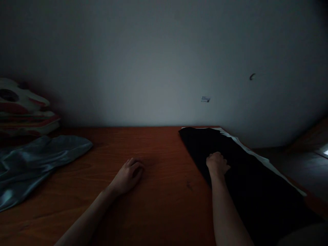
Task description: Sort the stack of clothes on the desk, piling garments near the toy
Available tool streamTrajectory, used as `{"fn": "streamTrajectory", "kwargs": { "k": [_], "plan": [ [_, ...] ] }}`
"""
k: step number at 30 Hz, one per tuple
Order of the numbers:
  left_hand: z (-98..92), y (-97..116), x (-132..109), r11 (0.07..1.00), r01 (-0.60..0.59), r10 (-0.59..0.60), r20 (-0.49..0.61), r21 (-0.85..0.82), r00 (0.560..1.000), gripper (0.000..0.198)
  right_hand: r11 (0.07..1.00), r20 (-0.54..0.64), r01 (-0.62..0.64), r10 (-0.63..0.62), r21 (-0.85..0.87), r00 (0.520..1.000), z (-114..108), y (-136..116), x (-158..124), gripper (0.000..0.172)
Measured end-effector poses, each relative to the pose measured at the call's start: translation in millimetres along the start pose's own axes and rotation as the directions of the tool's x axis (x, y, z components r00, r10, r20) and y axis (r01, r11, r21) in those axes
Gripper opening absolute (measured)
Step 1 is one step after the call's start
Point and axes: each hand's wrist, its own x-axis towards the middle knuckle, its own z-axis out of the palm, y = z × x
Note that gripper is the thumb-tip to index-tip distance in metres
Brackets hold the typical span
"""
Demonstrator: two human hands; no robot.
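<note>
Black cloth [256,181] is laid along the right edge of the surface [164,181], from the far right corner down toward the near edge. I'd call it mostly spread: left border runs nearly straight, no big folds that I can make out, but it's too dark to rule out creases. White cloth [268,162] shows as a ragged strip past its right side, apparently underneath. Borders don't match, so alignment looks unfinished to me.

I have the right hand [217,162] on the black cloth near its left border, fingers curled in; can't tell whether they're pinching fabric or just pressing. Left hand [128,176] rests mid-surface, fingers loosely bent, thumb apart from them, nothing held.

Grey cloth [38,155] lies rumpled at the left of the surface, running out of frame, just in front of a red-and-white stack [28,128]. Neither hand is on it; I count it as not flattened yet.
</note>
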Motion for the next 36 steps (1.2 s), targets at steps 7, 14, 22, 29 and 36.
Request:
{"fn": "streamTrajectory", "kwargs": {
  "k": [7, 14, 22, 29, 36],
  "plan": [
    [4.3, -2, 3, 1.0, 0.008, -0.008, 0.003, -0.011, 1.0, 0.022, 0.986, -0.048, 0.101, -0.095, 0.135, 0.994, -16, -22, -3, 0.032],
    [-1.4, 3, 1, 0.965, 0.178, -0.192, -0.058, -0.193, 0.98, 0.053, 0.697, 0.092, 0.523, -0.638, 0.49, 0.764, -22, -91, -95, 0.03],
    [-9.8, 15, -7, 0.875, 0.268, -0.29, 0.006, -0.403, 0.957, 0.079, 0.432, 0.102, 0.633, -0.867, 0.642, 0.488, -36, -111, -130, 0.026],
    [-10.1, 13, -5, 0.884, 0.295, -0.302, 0.04, -0.364, 0.953, 0.067, 0.918, 0.109, 0.302, -0.338, 0.256, 0.935, -6, -52, -61, 0.042],
    [-9.8, 17, -3, 0.901, 0.255, -0.263, 0.026, -0.351, 0.964, 0.08, 0.728, 0.209, 0.354, -0.559, 0.587, 0.803, -3, -92, -97, 0.035]
  ]
}}
